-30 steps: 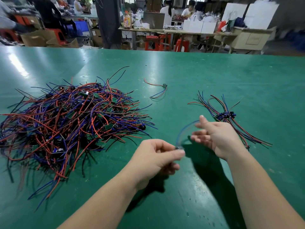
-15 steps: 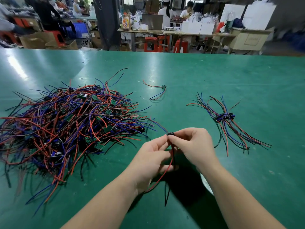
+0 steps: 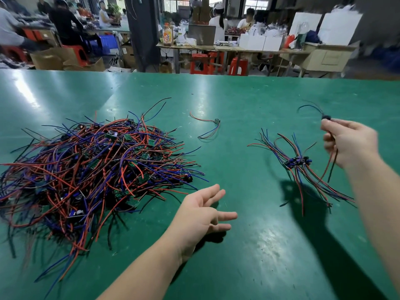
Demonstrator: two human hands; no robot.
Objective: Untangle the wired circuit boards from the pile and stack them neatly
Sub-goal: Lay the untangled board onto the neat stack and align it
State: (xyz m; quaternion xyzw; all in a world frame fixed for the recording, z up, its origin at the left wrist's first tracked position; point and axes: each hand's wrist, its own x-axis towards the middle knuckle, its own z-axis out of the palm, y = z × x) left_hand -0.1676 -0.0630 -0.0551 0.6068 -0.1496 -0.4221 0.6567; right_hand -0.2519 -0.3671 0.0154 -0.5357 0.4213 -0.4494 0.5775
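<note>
A big tangled pile point(image 3: 93, 169) of small green circuit boards with red, blue and black wires lies on the left of the green table point(image 3: 249, 245). A neat stack point(image 3: 297, 162) of untangled boards sits right of centre, wires fanned out. My right hand point(image 3: 348, 144) hovers above and right of that stack and pinches one wired board point(image 3: 325, 118), its wires hanging below my fingers. My left hand point(image 3: 201, 213) is empty, fingers spread, just right of the pile's near edge.
One loose wired board point(image 3: 211, 126) lies alone between pile and stack, farther back. Beyond the table's far edge are other workbenches, red stools, cardboard boxes and seated people.
Both hands held the board together at centre. Now my left hand has let go and opened, and my right hand has carried the board up and right, above the stack.
</note>
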